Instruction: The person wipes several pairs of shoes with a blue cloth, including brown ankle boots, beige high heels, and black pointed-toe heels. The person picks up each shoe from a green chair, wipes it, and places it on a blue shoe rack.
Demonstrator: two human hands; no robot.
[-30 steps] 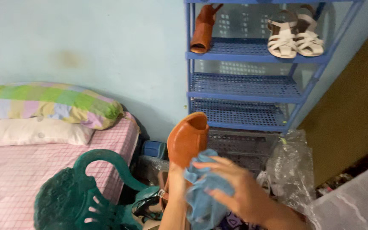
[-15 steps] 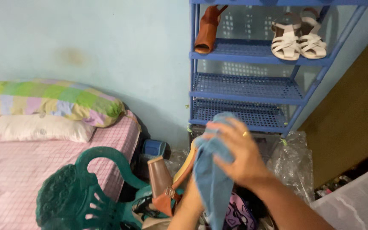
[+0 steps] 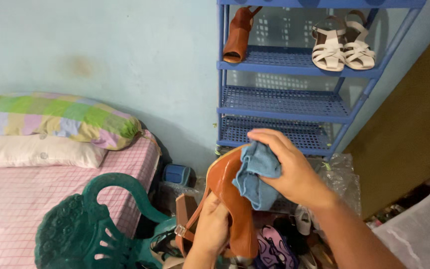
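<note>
Below the blue shoe rack, the right hand presses a bunched blue cloth against a brown heeled shoe, which the left hand grips from underneath. Left of the rack stands a green chair. Hard rubbing could twist the shoe loose onto the shoes piled beneath.
</note>
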